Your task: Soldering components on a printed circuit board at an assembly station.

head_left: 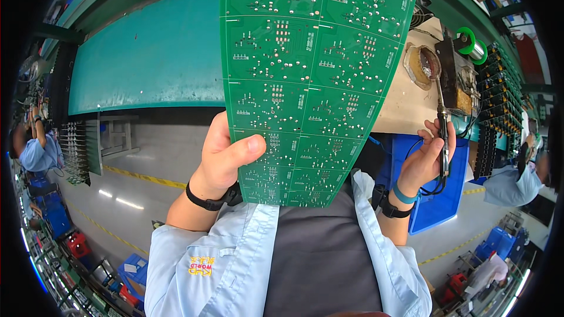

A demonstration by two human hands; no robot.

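A large green circuit board panel (311, 91) stands tilted up in front of me, its solder side toward me. My left hand (230, 151) grips its left edge near the bottom, thumb across the face and the other fingers hidden behind. Off to the right, my right hand (429, 155) holds a soldering iron (442, 135) by its dark handle, the fingers curled around it. The iron's tip points away toward a round brown dish (424, 69) with shiny metal in it. Whether tip and dish touch, I cannot tell.
A green solder spool (472, 46) sits at the back right, near racks of boards (499, 82). Below my right hand is a blue bin (437, 208). A teal conveyor-like surface (153, 53) lies at left. Other people work at both sides.
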